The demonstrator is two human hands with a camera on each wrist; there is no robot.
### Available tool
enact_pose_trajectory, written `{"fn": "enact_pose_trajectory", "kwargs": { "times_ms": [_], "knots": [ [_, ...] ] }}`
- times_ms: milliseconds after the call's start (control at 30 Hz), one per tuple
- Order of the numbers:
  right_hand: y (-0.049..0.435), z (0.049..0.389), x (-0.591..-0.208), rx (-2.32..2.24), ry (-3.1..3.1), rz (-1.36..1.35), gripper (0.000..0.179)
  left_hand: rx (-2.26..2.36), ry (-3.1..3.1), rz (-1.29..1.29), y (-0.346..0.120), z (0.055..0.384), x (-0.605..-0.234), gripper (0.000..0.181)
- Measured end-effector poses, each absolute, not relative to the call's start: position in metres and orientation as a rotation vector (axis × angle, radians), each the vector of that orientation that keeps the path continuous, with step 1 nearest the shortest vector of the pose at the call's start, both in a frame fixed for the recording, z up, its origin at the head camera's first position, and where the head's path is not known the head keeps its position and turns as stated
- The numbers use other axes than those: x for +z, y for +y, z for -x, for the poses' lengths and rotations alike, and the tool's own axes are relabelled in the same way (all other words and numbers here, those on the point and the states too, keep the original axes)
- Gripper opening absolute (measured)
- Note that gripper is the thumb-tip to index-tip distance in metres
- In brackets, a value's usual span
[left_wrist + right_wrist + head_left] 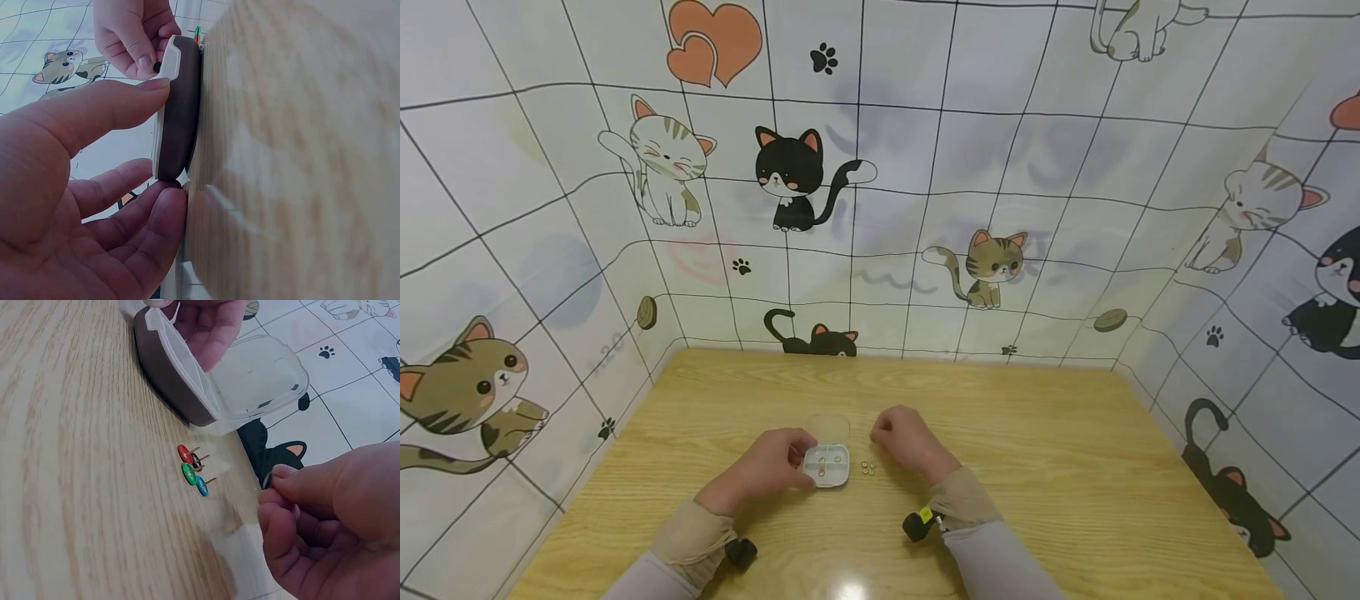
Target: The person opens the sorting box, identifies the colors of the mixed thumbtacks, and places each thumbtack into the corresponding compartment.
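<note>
My left hand (pixel 771 462) holds a small pill box (pixel 837 473) by its left side, thumb at the rim and fingers against the far side. The box has a brown outside (pixel 180 119), a white divided inside and a clear lid (pixel 262 378) swung back. A few tiny pieces lie in its compartments. To the right of the box, my right hand (pixel 910 437) pinches a dark thumbtack (pixel 267 481) between thumb and forefinger. Between box and hand lie red (pixel 184 454), black (pixel 196 461), green (pixel 189 474) and blue (pixel 202 486) thumbtacks, pins up.
The wooden table (pixel 1037 467) extends to both sides of the hands. A cat-patterned cloth (pixel 895 192) hangs behind it and along both sides. Each wrist wears a band with a small black camera (pixel 917 525).
</note>
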State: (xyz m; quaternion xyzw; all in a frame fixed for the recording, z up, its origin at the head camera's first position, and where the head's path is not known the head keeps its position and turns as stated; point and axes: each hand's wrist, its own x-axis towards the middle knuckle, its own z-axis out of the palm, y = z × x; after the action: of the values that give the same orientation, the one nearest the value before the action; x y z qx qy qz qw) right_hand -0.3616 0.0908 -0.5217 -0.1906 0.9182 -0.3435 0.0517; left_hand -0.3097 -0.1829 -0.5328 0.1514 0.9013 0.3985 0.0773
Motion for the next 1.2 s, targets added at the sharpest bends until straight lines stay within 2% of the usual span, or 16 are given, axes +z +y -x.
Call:
{"fn": "enact_pose_trajectory", "kwargs": {
  "times_ms": [433, 700, 1200],
  "knots": [
    [0.090, 0.370, -0.540, -1.379, 2.698, 0.408, 0.021, 1.208, 2.701, -0.464, -0.183, 0.310, -0.533, 0.049],
    [0.094, 0.380, -0.558, -1.786, 2.353, 0.389, 0.024, 1.203, 2.698, -0.460, -0.183, 0.309, -0.532, 0.049],
    [0.104, 0.386, -0.561, -2.278, 1.656, 0.082, 0.034, 1.191, 2.696, -0.443, -0.182, 0.308, -0.529, 0.049]
  ]
}}
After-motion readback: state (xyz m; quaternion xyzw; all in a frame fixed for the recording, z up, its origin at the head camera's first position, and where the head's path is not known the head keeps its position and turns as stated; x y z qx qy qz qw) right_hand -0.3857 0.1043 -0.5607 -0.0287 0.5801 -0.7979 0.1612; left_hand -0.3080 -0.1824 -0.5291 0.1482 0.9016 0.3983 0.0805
